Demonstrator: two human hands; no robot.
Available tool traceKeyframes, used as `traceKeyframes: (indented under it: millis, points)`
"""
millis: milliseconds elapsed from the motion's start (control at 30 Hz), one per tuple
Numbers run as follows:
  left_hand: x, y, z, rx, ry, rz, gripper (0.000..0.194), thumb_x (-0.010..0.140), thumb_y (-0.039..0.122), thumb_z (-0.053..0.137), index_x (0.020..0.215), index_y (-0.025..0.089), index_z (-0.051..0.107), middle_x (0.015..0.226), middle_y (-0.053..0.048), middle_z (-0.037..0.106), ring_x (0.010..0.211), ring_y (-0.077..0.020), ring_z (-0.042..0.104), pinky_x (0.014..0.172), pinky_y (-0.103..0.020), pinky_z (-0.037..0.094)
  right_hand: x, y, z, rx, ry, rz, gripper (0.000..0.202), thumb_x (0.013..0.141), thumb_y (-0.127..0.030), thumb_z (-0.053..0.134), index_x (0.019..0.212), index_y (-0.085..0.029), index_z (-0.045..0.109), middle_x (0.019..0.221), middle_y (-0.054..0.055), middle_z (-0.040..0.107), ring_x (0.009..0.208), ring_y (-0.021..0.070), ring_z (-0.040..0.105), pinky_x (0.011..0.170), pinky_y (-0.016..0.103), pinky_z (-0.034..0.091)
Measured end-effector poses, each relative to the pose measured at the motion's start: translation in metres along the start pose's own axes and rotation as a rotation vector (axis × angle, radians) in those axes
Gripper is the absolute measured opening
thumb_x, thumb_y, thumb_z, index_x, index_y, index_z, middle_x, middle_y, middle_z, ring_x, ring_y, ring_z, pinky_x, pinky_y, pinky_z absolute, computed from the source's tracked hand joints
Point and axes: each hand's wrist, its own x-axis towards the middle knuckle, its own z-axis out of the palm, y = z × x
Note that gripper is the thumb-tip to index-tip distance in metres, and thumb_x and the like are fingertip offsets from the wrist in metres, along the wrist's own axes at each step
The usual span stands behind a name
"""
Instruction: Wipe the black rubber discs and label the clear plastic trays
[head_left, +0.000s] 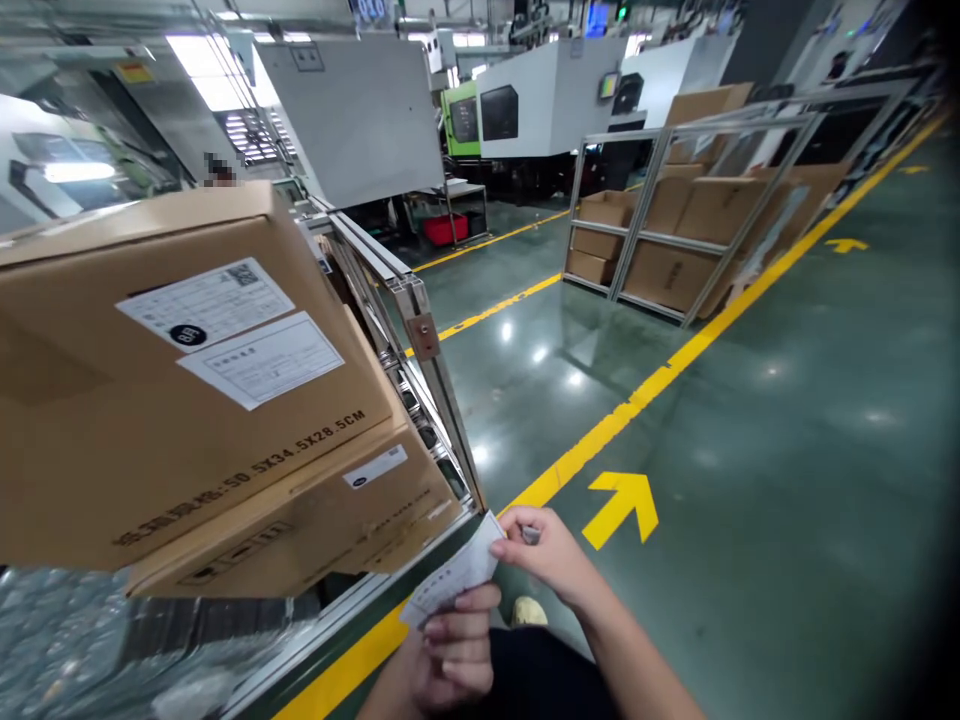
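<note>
A white printed paper slip is held low in front of me, tilted, with rows of small print on it. My left hand is closed on its lower part, fingers curled over the near side. My right hand pinches the upper right corner between thumb and fingers. Something small and greyish shows within the right hand's curled fingers, too little of it to name. To the left, a large cardboard box bears two white labels and printed dimensions. Under it sits another cardboard box with a small label.
The boxes stand by a metal frame rack, with clear plastic wrap below. A yellow floor line and arrow run along the green floor. Farther off are a rack of cartons and large white machines. A person's head shows behind the boxes.
</note>
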Motion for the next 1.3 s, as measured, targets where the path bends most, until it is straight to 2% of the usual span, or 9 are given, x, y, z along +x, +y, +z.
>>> traceKeyframes:
  millis: [133,233,400,567,633,800,900,1033,1300]
  points:
    - [0.001,-0.003,-0.008,0.191,0.109,0.036,0.017,0.074,0.025,0.059,0.065,0.012,0.053,0.037,0.008,0.044,0.023,-0.0006,0.027,0.035,-0.015,0.033,-0.007,0.003,-0.002,-0.054,0.018,-0.019,0.025,0.067,-0.039,0.068,0.068,-0.015,0.06,0.049,-0.008,0.031,0.048,0.0069,0.029,0.047,0.022,0.023]
    - [-0.006,0.009,-0.011,0.321,0.216,0.198,0.022,0.075,0.032,0.06,0.086,0.013,0.062,0.075,-0.006,0.068,0.061,-0.0152,0.062,0.065,-0.029,0.047,-0.01,0.004,-0.002,-0.132,0.024,-0.048,0.02,0.067,-0.034,0.068,0.067,-0.015,0.062,0.049,-0.007,0.034,0.048,0.0076,0.031,0.047,0.022,0.024]
    - [-0.043,0.036,0.003,0.834,0.456,0.666,0.035,0.081,0.046,0.047,0.092,0.019,0.065,0.104,-0.007,0.066,0.103,-0.023,0.055,0.091,-0.034,0.037,-0.009,0.007,0.006,-0.25,-0.015,-0.115,0.011,0.067,-0.028,0.067,0.067,-0.018,0.065,0.057,-0.002,0.049,0.052,0.0104,0.039,0.051,0.024,0.029]
    - [-0.067,0.033,0.02,1.665,0.677,0.788,0.021,0.067,0.031,0.067,0.087,0.027,0.069,0.104,-0.006,0.066,0.113,-0.0285,0.048,0.106,-0.046,0.015,-0.001,0.01,0.021,-0.275,-0.079,-0.142,0.004,0.067,-0.024,0.066,0.069,-0.022,0.068,0.063,0.0,0.057,0.056,0.0127,0.044,0.054,0.025,0.031]
    - [-0.067,0.031,0.018,1.75,0.765,0.848,0.004,0.067,0.028,0.066,0.071,0.028,0.069,0.086,-0.004,0.07,0.105,-0.0273,0.053,0.107,-0.047,0.01,0.004,0.012,0.027,-0.254,-0.091,-0.127,0.004,0.065,-0.023,0.066,0.069,-0.023,0.069,0.063,0.0,0.058,0.058,0.0135,0.046,0.057,0.025,0.032]
    - [-0.067,0.041,0.003,1.811,0.91,0.864,0.006,0.069,0.029,0.065,0.063,0.027,0.065,0.074,-0.001,0.068,0.094,-0.026,0.059,0.103,-0.047,0.021,0.015,0.023,0.045,-0.096,-0.02,0.006,0.007,0.065,-0.025,0.067,0.071,-0.024,0.072,0.065,0.001,0.062,0.062,0.0146,0.049,0.061,0.026,0.035]
    - [-0.067,0.054,0.001,1.839,0.931,0.881,0.005,0.067,0.028,0.066,0.063,0.027,0.065,0.072,-0.001,0.068,0.089,-0.0254,0.06,0.103,-0.046,0.022,0.022,0.034,0.057,0.089,0.045,0.128,0.015,0.066,-0.031,0.068,0.075,-0.02,0.072,0.06,0.001,0.059,0.052,0.0109,0.046,0.051,0.024,0.034]
    - [-0.063,0.076,0.003,1.817,0.85,0.936,0.003,0.065,0.026,0.069,0.064,0.029,0.068,0.072,-0.001,0.068,0.084,-0.0246,0.059,0.104,-0.044,0.021,0.032,0.046,0.077,0.395,0.119,0.24,0.036,0.068,-0.045,0.064,0.087,-0.014,0.069,0.039,-0.008,0.034,0.034,0.0034,0.02,0.036,0.02,0.016]
    - [-0.071,0.124,-0.011,1.878,0.598,0.813,0.006,0.066,0.024,0.068,0.066,0.03,0.068,0.074,0.0,0.068,0.078,-0.0233,0.057,0.103,-0.04,0.021,0.05,0.069,0.136,0.816,0.423,0.18,0.049,0.063,-0.048,0.068,0.096,-0.012,0.062,0.04,-0.012,0.023,0.033,0.0021,0.015,0.033,0.018,0.013]
